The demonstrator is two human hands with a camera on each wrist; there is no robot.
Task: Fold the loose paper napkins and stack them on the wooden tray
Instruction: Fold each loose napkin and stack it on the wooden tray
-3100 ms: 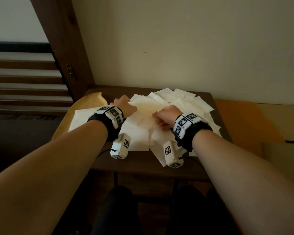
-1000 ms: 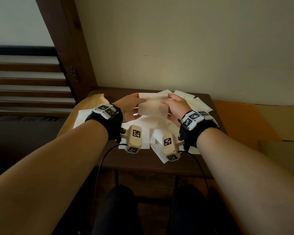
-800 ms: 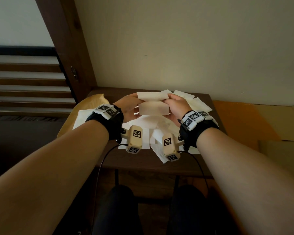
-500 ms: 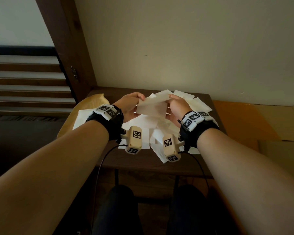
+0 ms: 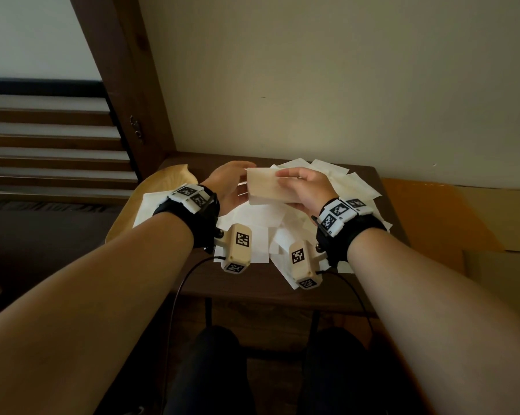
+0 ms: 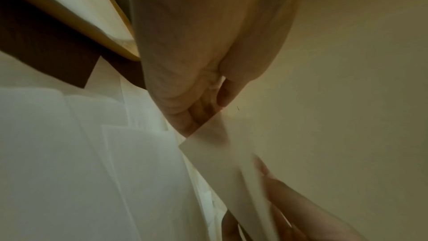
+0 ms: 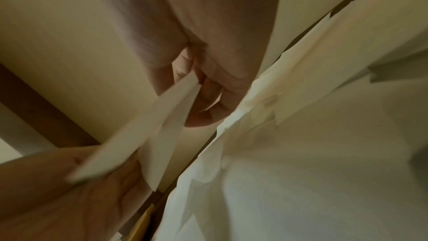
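I hold a folded pale napkin (image 5: 264,187) in the air above the pile of loose white napkins (image 5: 351,187) on the dark table (image 5: 252,283). My left hand (image 5: 243,175) holds its left edge, thumb on top. My right hand (image 5: 282,181) pinches its right end. In the left wrist view the napkin's corner (image 6: 220,153) sits at my left hand's (image 6: 208,109) fingers. In the right wrist view the napkin (image 7: 162,113) runs between the thumb and fingers of my right hand (image 7: 192,83). The wooden tray (image 5: 169,178) lies at the left with a folded napkin (image 5: 151,205) on it.
A plain wall stands close behind the table. At the left rises a dark wooden post (image 5: 127,85) beside slatted steps. An orange surface (image 5: 432,211) adjoins the table on the right. My knees (image 5: 217,369) are under the table's front edge.
Both hands lifted a napkin off the pile and held it spread out. Its top edge was folded down, and the hands have come closer together on a narrower folded piece.
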